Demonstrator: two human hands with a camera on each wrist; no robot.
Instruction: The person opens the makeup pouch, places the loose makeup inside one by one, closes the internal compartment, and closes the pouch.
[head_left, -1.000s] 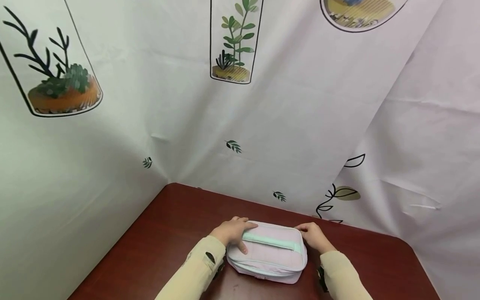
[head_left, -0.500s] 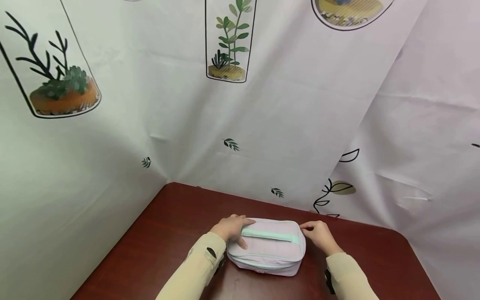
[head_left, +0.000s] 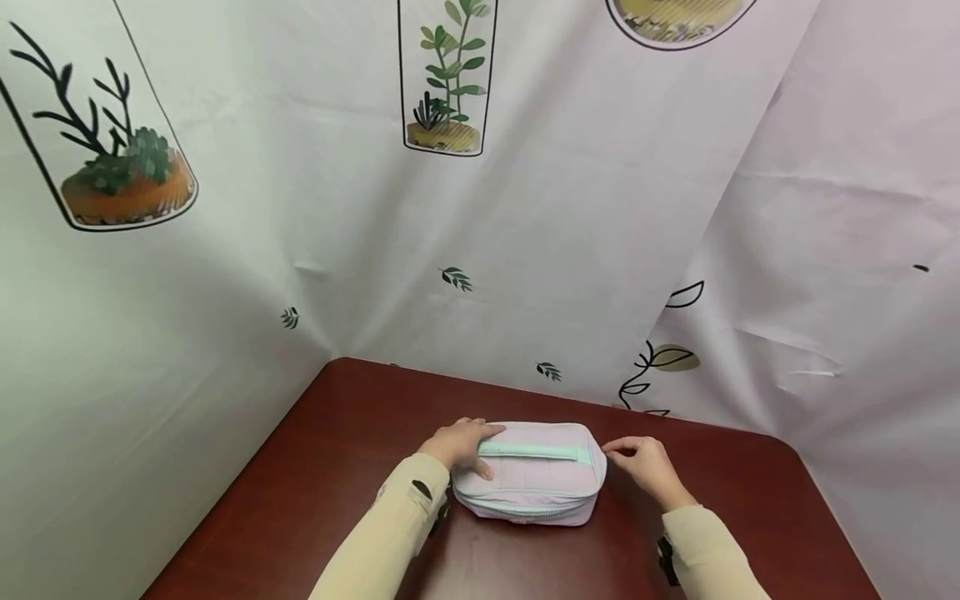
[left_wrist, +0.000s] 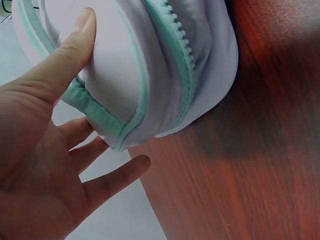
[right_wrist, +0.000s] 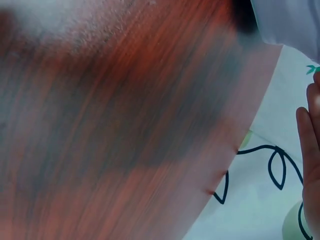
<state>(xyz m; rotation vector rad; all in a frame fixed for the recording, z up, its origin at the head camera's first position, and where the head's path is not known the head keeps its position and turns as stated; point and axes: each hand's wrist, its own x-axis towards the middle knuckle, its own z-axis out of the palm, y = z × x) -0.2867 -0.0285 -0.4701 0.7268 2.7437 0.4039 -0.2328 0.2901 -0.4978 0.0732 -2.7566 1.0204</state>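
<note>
A pale pink zippered pouch (head_left: 536, 475) with a mint-green handle strap (head_left: 525, 450) and mint trim lies on the table. My left hand (head_left: 457, 446) grips its left end, the thumb on top and the fingers around the far side; the left wrist view shows the thumb against the lid near the zipper (left_wrist: 177, 45). At the right edge, the thumb and forefinger of my right hand (head_left: 647, 468) pinch together at the zipper line, where the small pull is hidden by the fingertips. In the right wrist view only part of that hand (right_wrist: 311, 135) shows.
The reddish-brown wooden table (head_left: 360, 442) has rounded far corners. White cloth (head_left: 337, 208) printed with plants in jars and leaves hangs right behind the table and along its left side.
My right hand has moved around the pouch's far right corner onto its right side, fingertips still pinched. The left hand keeps its hold. The head view has shifted slightly.
</note>
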